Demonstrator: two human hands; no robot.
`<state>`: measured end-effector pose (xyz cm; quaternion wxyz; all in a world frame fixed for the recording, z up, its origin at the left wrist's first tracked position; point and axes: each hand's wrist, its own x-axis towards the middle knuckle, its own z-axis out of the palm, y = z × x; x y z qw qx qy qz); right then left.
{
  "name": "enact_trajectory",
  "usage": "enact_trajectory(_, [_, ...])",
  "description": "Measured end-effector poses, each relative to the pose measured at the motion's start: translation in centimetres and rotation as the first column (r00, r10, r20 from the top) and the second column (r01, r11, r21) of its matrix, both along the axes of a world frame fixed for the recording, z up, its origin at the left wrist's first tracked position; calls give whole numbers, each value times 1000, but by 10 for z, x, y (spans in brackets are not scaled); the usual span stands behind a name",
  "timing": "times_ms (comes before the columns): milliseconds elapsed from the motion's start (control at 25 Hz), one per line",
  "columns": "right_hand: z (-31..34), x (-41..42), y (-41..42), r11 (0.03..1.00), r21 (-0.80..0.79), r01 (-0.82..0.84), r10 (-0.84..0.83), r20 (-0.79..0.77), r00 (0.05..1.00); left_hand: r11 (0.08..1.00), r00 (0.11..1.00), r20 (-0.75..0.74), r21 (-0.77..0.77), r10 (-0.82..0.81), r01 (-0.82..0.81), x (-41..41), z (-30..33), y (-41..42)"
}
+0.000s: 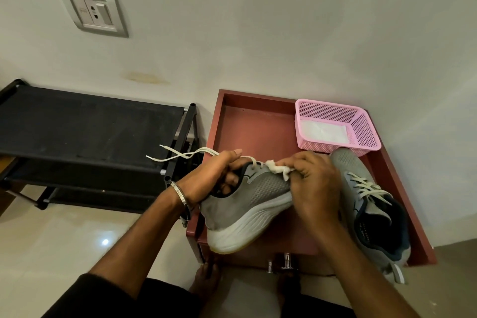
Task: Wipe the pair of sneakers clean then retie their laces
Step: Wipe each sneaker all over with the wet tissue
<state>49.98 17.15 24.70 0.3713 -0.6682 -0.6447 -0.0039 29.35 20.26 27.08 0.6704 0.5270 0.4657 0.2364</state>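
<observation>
Up close, grey mesh sneaker [258, 196], pale sole, loose laces [180, 155].

We see a black shoe rack [85, 137] standing left of a reddish-brown tabletop [258, 126]. A pink basket [361, 126] sits at its far right corner. A switch plate [94, 13] is on the wall.

2 grey sneakers [247, 204] [371, 204], 1 white wipe [280, 169], 1 pink basket [335, 111], 1 black rack [85, 131].
</observation>
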Motion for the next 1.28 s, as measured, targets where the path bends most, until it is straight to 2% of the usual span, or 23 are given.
enact_trajectory(80, [2, -5, -3, 998, -22, 51, -50, 21, 999, 1000, 1000, -16, 28, -14, 15, 2, -2, 2])
enact_trajectory(240, [4, -24, -13, 990, -51, -134, 133, -25, 991, 991, 999, -23, 128, -32, 35, 0, -8, 4])
enact_trajectory(320, [5, -10, -6, 996, -72, -53, 57, 65, 996, 967, 995, -20, 235, -96, 98, -3, -13, 5])
enact_trajectory(400, [7, 4, -2, 992, -88, 91, -79, 129, 989, 951, 984, -8, 259, -175, 171, -3, -15, 8])
enact_trajectory(480, [6, 4, -7, 987, -97, 126, -114, 120, 986, 945, 981, -16, 268, -192, 189, -4, -20, 11])
enact_trajectory(560, [4, -12, -20, 995, -81, 51, -46, 58, 997, 941, 984, -3, 294, -176, 170, -4, -22, 12])
enact_trajectory(680, [-3, -46, -44, 980, -95, -176, 176, 0, 984, 934, 989, -34, 325, -146, 149, -7, -24, 13])
enact_trajectory(760, [-4, -47, -48, 955, -99, -281, 287, 46, 957, 923, 987, -83, 352, -136, 157, -8, -26, 15])
enact_trajectory(840, [-2, -26, -39, 975, -80, -207, 214, 92, 972, 907, 983, -121, 384, -137, 174, -8, -24, 14])
enact_trajectory(960, [-1, 3, -30, 997, -76, 6, -2, 50, 999, 894, 982, -143, 414, -122, 171, -5, -22, 13])
enact_trajectory(1040, [-4, -14, -36, 996, -84, -37, 40, 30, 999, 893, 984, -136, 419, -115, 162, -4, -23, 13])
enact_trajectory(1160, [-9, -40, -52, 957, -101, -271, 275, 25, 961, 900, 988, -104, 409, -117, 150, -5, -22, 12])
enact_trajectory(1200, [-7, -34, -48, 955, -102, -279, 287, 72, 955, 903, 989, -103, 406, -110, 142, -7, -24, 13])
enact_trajectory(1280, [-1, -10, -36, 987, -88, -134, 148, 170, 974, 901, 989, -110, 414, -95, 132, -9, -25, 14])
